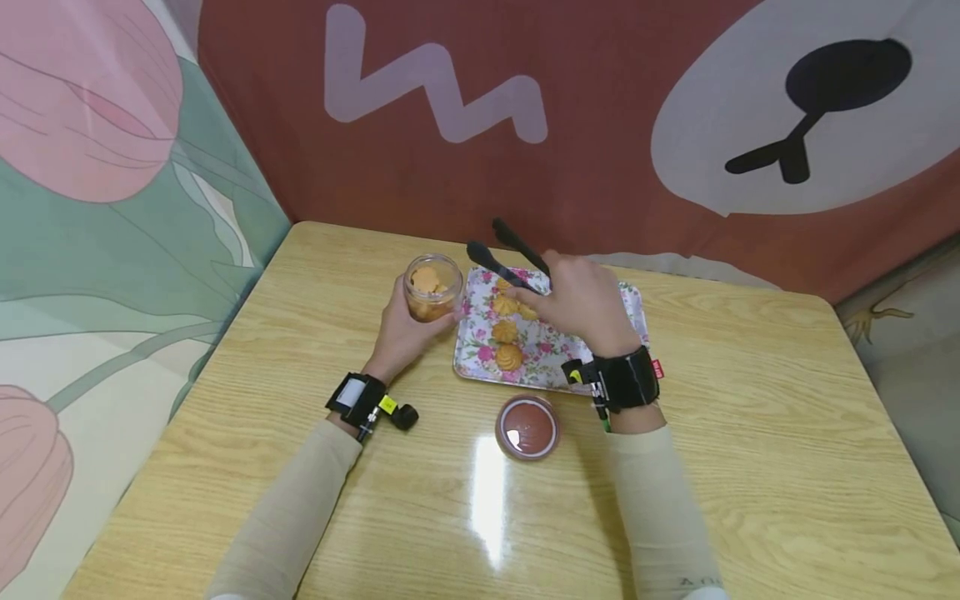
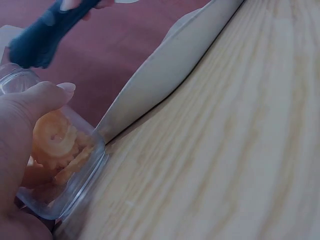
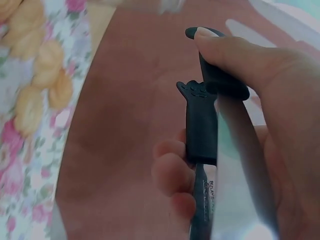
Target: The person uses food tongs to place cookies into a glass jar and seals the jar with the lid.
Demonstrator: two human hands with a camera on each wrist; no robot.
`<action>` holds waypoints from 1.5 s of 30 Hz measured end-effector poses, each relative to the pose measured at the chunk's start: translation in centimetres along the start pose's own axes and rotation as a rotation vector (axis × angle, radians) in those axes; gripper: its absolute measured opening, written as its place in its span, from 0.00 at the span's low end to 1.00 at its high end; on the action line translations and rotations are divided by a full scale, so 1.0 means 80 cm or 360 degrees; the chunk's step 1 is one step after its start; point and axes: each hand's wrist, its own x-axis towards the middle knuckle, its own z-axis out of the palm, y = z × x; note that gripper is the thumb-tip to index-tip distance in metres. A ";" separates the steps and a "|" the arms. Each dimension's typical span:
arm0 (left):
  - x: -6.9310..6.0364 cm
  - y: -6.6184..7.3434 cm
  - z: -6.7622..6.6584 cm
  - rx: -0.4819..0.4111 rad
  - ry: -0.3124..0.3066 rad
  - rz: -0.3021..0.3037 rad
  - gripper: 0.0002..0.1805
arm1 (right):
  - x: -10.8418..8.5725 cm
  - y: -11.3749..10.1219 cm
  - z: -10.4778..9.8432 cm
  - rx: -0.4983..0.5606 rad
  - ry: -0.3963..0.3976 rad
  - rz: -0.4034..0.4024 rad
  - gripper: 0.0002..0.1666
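My left hand holds a clear jar from its side, thumb and fingers around it, at the left of the tray. Golden cookies lie inside the jar, whose mouth is uncovered. With my right hand I grip a pair of tongs above the tray. The dark tips of the tongs stand apart with nothing between them and point up and left toward the back; the right wrist view shows the metal arms in my fingers. Several piped cookies lie on the floral tray, partly hidden under my right hand.
A round reddish-brown lid with a pale ring lies on the wooden table, just in front of the tray. Behind the table hangs a brown printed cloth. Another patterned cloth borders the left side.
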 end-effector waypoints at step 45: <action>-0.002 0.002 -0.003 -0.0010 -0.0023 -0.0025 0.56 | -0.049 0.087 0.027 -0.0056 -0.0453 0.0147 0.25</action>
